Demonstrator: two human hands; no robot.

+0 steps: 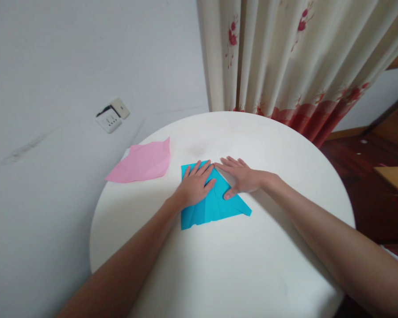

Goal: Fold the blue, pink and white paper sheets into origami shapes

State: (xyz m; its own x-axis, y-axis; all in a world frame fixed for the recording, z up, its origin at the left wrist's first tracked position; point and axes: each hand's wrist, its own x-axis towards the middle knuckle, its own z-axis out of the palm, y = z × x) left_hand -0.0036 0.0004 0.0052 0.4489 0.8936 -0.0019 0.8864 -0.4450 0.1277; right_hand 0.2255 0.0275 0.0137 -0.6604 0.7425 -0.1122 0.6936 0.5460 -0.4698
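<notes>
A sheet of blue paper [215, 204] lies on the white round table [239, 269], with its right side slanting down to a narrow corner and creases across its surface. My left hand [195, 183] rests flat on the upper left of the sheet, fingers spread. At the slanted right edge is my right hand [240, 175], its fingers stretched out and its thumb on the paper. The tip of its index finger meets the sheet's top near my left fingers. Part of the paper is hidden under my left palm.
Pink paper [142, 163] with a curled edge lies at the table's left, close to the wall [46, 66]. Wall sockets [109, 119] sit above it. A cream curtain with red flowers [278, 57] hangs behind the table. Dark red floor [358, 176] shows on the right.
</notes>
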